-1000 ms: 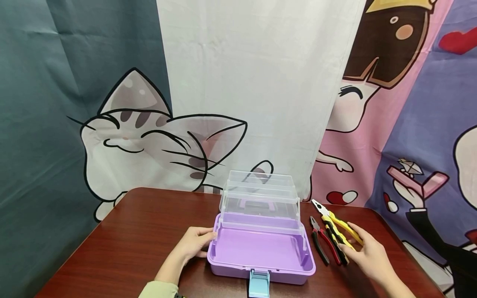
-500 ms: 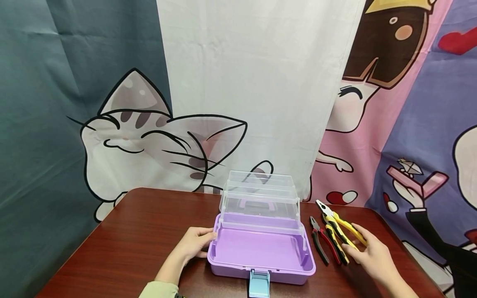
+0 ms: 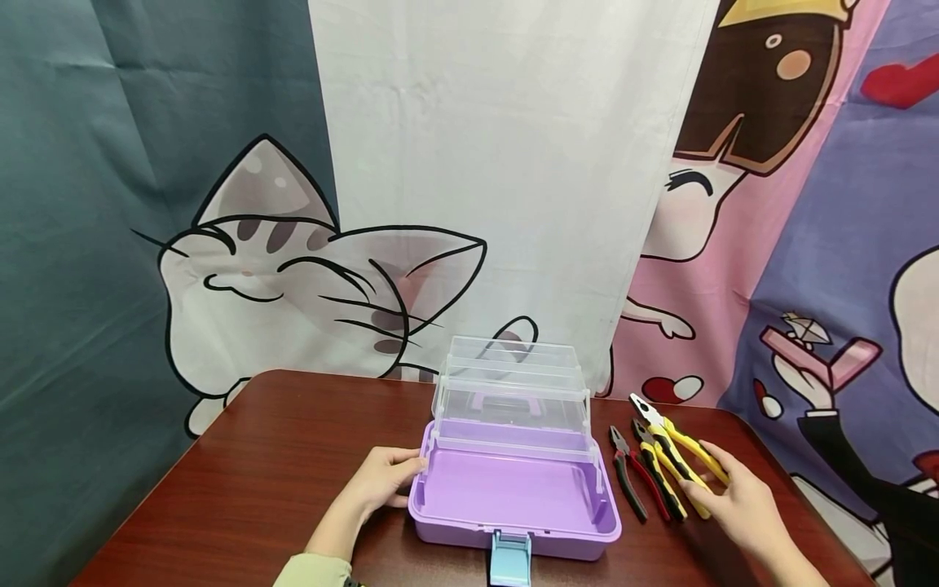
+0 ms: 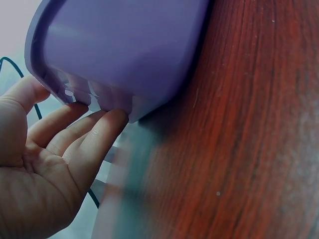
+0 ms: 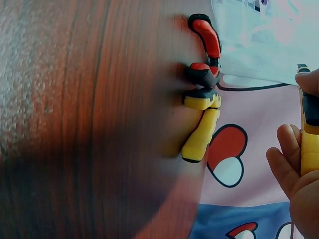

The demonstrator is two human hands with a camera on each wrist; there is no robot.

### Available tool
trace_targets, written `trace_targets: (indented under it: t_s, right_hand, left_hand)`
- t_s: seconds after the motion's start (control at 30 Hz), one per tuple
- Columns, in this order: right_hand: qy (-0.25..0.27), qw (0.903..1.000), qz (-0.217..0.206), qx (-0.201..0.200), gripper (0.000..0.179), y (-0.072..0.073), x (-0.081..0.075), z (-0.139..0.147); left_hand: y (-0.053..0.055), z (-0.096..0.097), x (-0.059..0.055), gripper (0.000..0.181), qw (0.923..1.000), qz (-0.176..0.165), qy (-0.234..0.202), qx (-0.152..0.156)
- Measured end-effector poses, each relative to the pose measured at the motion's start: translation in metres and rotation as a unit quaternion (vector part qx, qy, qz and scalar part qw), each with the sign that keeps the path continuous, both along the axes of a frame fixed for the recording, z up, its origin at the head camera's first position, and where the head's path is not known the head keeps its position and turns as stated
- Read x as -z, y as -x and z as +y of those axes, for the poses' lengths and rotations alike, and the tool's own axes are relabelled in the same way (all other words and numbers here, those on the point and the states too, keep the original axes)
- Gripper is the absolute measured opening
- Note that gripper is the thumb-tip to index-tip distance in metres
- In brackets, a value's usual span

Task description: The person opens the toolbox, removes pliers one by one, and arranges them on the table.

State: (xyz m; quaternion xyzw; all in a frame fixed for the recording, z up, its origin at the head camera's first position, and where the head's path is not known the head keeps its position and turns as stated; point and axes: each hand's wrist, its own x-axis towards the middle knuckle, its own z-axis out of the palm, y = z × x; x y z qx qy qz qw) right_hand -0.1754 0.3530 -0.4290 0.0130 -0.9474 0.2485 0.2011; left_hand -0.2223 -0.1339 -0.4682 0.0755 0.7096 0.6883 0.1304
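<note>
A purple toolbox [image 3: 513, 489] stands on the table with its clear lid folded back. My left hand [image 3: 385, 481] holds its left side, thumb at the rim and fingertips against the outer wall [image 4: 119, 55]. At the right, my right hand [image 3: 741, 497] grips the yellow-and-black handles of silver-headed pliers [image 3: 671, 440], which are lifted off the table in the right wrist view. Beside them lie dark-headed yellow-and-black pliers [image 3: 660, 477]. Red-and-black pliers [image 3: 629, 473] lie nearest the toolbox.
Clear trays [image 3: 513, 387] rise at the toolbox's back. A light blue latch [image 3: 510, 558] hangs from its front. The reddish-brown table [image 3: 293, 456] ends at a printed cloth [image 3: 469, 163] behind it.
My right hand has shifted slightly right with its pliers, showing more of the dark-headed pliers. My left hand and the toolbox have not moved.
</note>
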Motion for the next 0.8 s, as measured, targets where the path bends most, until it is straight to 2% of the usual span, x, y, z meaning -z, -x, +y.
trace_targets:
  t_s: [0.17,0.43,0.8]
  right_hand:
    - [0.000,1.0000,0.000,0.006,0.063,0.000,0.003,0.004]
    - [0.005,0.9995,0.027,0.012,0.062,0.000,0.004,0.008]
    - [0.008,0.9996,0.011,0.027,0.058,0.001,0.008,0.015]
  left_hand:
    - [0.000,0.001,0.000,0.054,1.0000,-0.002,0.001,0.000]
    - [-0.001,0.000,-0.002,0.055,1.0000,-0.005,0.001,0.000]
    - [-0.001,0.001,-0.002,0.054,1.0000,-0.002,0.000,0.001]
